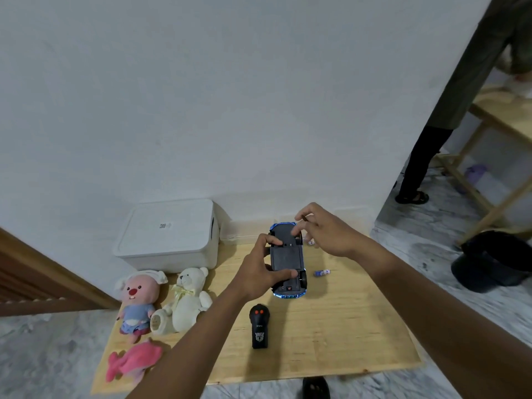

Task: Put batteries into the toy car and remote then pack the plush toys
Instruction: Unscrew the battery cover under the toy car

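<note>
head view. the left hand is gripping the toy car, which is lying upside down over the wooden surface with its dark underside facing up. the thumb is pressing across the near end, and the other fingers are curling over the left edge. the right hand is reaching in from 2 o'clock, with one fingertip touching the far end of the underside. its remaining fingers are half curled, and whether they are pinching anything cannot be told. a battery is lying on the surface at 3 o'clock of the car, just beside it. the black remote is lying at 6 o'clock of the car, with its red buttons facing up. at 8 o'clock a pink doll and a white teddy bear are lying side by side and touching. a pink plush toy is lying nearer, at the surface's edge. a white lidded box is standing at 10 o'clock, against the wall. a second person's legs are showing at 2 o'clock, well apart.
</note>
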`<state>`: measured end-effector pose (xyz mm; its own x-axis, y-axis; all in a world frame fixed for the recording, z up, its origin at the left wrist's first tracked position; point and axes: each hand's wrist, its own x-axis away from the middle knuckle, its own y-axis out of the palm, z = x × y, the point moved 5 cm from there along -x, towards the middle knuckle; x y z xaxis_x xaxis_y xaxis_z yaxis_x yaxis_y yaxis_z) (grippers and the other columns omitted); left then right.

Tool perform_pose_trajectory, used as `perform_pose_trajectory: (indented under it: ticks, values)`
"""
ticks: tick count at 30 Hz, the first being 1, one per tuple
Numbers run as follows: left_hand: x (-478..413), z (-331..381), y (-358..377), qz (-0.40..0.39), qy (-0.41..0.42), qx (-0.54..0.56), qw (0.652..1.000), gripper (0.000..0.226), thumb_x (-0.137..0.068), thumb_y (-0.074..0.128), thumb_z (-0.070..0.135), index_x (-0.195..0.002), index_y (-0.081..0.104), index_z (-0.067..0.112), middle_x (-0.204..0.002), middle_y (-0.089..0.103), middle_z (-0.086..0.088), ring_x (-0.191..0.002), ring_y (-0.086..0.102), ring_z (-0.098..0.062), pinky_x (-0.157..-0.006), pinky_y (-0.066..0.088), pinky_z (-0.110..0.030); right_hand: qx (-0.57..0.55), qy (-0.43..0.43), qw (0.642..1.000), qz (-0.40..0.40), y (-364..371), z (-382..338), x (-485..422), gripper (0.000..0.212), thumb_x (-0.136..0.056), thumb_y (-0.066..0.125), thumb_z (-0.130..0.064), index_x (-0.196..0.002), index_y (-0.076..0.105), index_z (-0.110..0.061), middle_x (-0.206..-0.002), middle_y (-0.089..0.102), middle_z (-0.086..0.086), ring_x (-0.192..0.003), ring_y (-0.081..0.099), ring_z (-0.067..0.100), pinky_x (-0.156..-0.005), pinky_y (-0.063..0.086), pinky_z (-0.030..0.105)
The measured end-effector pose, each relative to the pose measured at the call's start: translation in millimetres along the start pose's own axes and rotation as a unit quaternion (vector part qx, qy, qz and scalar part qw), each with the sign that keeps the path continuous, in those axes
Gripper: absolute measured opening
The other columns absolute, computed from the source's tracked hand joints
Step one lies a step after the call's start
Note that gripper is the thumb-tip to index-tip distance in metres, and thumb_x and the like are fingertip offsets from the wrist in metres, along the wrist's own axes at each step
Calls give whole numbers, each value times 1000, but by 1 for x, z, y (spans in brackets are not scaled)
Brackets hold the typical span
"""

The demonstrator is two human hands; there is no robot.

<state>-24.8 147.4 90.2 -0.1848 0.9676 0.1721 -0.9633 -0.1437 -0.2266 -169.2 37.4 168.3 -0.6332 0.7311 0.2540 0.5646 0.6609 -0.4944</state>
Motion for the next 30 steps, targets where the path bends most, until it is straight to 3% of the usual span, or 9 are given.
perform_pose_trajectory:
  ticks: [3,6,12,26,30]
  values:
    - [0,-2,-1,-1,4,-4,1000,65,-73,94,19,-116,46,27,-125,61,-4,-94,73,-31,-73,63,-57,-73,-36,995,50,0,-3,0,11,-101,56,-17,-106,65,-20,-103,73,-7,-87,71,15,-70,53,23]
    - [0,-3,-2,6,11,-15,1000,65,-72,94,23,-115,46,28,-123,62,-3,-97,71,-27,-74,63,-55,-76,-80,988,112,-1,-4,5,11,-92,72,-21,-97,76,-29,-97,72,-6,-85,69,9,-71,54,24]
    - [-1,-2,-1,10,12,-24,1000,64,-73,94,22,-116,46,27,-126,60,-4,-106,68,-22,-74,64,-49,-142,-89,963,210,-1,5,15,10,-81,84,-18,-89,81,-22,-83,77,-8,-82,73,10,-71,57,19]
    - [-3,-3,3,15,14,-25,999,65,-71,95,25,-115,47,28,-127,59,1,-115,64,-19,-77,64,-50,-125,-105,964,209,1,14,14,8,-81,83,-15,-88,80,-19,-83,77,-7,-80,71,12,-73,60,28]
    - [-3,-3,4,14,10,-25,1000,65,-70,95,28,-115,47,29,-127,59,1,-115,64,-20,-77,64,-48,-93,-129,967,200,3,11,15,11,-81,83,-14,-88,80,-22,-81,76,-8,-78,71,9,-77,59,24]
